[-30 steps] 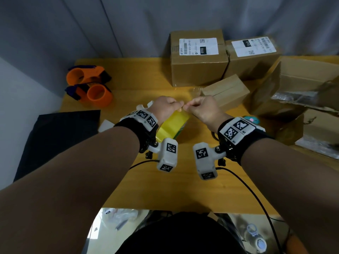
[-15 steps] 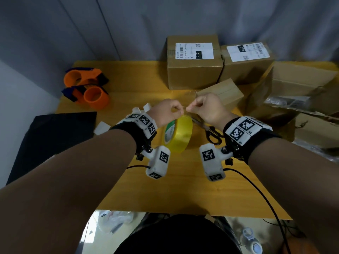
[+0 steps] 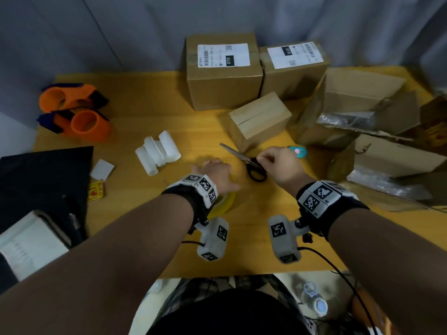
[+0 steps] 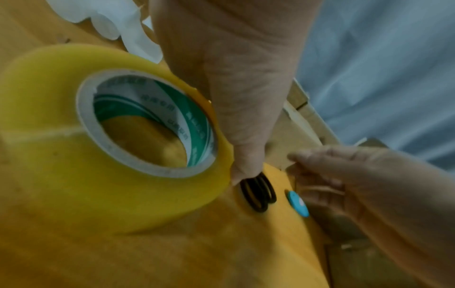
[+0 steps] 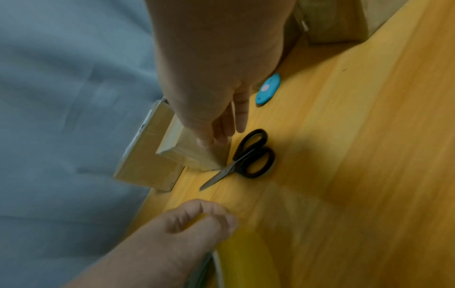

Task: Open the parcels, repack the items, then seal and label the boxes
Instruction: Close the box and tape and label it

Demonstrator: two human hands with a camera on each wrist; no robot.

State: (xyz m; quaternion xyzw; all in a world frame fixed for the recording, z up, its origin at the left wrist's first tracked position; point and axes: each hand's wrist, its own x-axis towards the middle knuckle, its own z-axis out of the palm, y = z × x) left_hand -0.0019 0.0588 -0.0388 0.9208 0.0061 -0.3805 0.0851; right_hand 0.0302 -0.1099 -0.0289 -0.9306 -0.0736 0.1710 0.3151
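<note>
Tape roll (image 4: 103, 155) sits on the table (image 3: 145, 97) under the left hand (image 3: 215, 170), which curls round its rim — probably light, stiff and slick, so I'd grab it through the core. Right hand (image 3: 278, 163) hovers above the scissors (image 3: 244, 160) with fingers bunched — can't tell if they pinch anything.

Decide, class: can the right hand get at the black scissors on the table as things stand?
Probably yes. The right hand hovers just above the scissors, whose black handles lie uncovered on the table. The small box beside the blades leaves the handles free.
</note>
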